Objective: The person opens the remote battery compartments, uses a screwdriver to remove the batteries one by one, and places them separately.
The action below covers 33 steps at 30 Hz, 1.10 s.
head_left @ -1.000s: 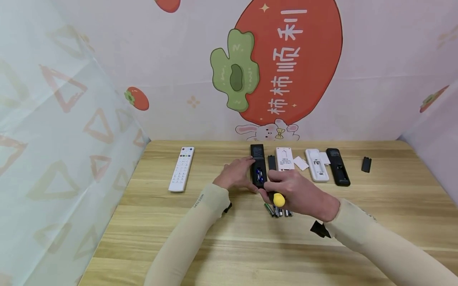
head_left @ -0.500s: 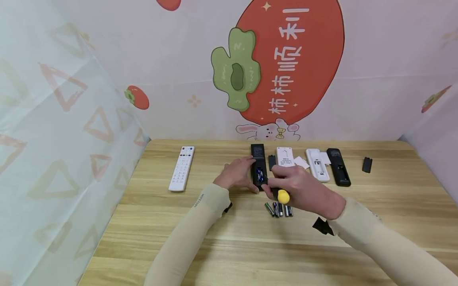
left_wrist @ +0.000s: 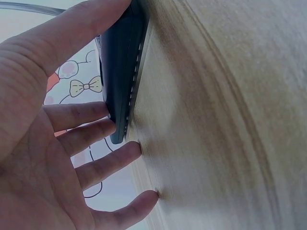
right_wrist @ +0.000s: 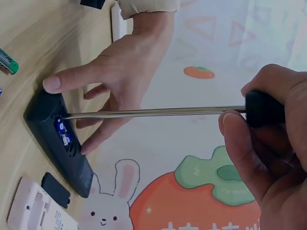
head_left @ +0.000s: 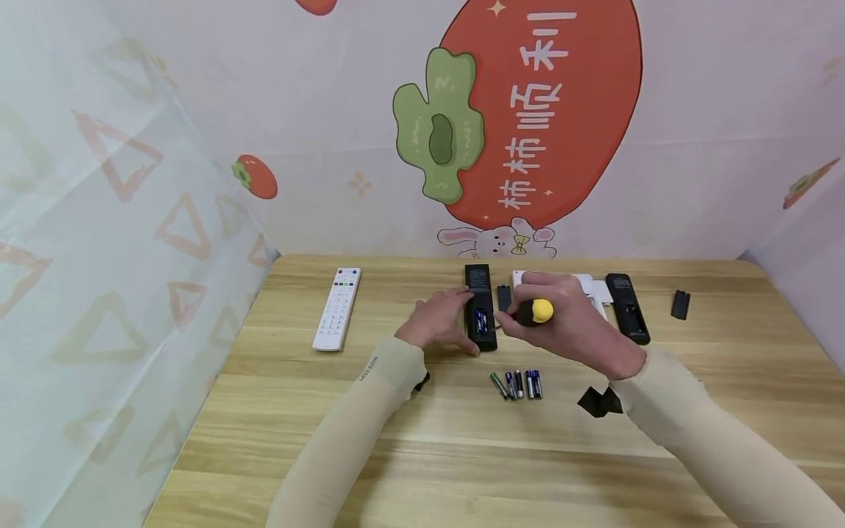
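Wooden table's got a black remote lying roughly 12-to-6, left hand nearest, touching its 9 o'clock side with spread, relaxed fingers, while the right hand over at 3 grips a screwdriver, tip by the batteries.

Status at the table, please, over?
Right hand grips black-and-yellow-handled metal screwdriver, tip at opened black plastic remote. Left hand touches remote. Nothing visibly blocking.
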Motion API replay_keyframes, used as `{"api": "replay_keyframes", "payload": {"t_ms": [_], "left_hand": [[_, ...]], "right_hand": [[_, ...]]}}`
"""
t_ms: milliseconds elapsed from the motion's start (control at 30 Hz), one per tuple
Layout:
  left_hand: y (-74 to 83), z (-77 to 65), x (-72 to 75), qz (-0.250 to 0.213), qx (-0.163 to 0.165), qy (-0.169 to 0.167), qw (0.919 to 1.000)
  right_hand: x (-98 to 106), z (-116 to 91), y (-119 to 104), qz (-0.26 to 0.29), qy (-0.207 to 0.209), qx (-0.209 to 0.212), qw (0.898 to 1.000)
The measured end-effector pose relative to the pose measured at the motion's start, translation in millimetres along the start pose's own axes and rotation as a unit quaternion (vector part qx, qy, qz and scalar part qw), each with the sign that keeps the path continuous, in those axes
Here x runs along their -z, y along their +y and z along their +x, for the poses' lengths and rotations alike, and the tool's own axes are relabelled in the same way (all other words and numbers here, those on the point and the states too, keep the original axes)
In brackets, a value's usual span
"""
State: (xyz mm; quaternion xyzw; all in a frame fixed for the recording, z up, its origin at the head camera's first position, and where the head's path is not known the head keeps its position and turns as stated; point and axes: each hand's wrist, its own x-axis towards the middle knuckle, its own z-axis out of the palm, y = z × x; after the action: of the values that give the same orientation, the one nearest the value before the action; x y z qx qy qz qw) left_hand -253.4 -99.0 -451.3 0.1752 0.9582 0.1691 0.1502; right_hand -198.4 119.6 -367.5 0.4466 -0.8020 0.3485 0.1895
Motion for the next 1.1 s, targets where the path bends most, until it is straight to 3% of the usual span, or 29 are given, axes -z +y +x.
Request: {"api": "replay_keyframes", "payload": {"t_ms": [167,400,667,1100], "left_hand": [[0.9,-0.1,0.6,0.0,0.0,0.002,1.0],[1.6,-0.6,4.3,0.003,0.004,0.001,1.0],[1.2,-0.5,3.4,-0.001,0.008,0.001,1.0],[0.6,1.4,-0.2,0.009,0.003,-0.001,1.0]], "right_hand": [[-4,-3,0,-0.008,-0.005,-0.007,1.0],[-10,-6,-5,-0.041,-0.005,0.063,0.997],[-13,-9,-6,-0.027,-0.013,0.106,0.994],[-24,-24,-15,-0.076,-0.065,0.206,0.973]]}}
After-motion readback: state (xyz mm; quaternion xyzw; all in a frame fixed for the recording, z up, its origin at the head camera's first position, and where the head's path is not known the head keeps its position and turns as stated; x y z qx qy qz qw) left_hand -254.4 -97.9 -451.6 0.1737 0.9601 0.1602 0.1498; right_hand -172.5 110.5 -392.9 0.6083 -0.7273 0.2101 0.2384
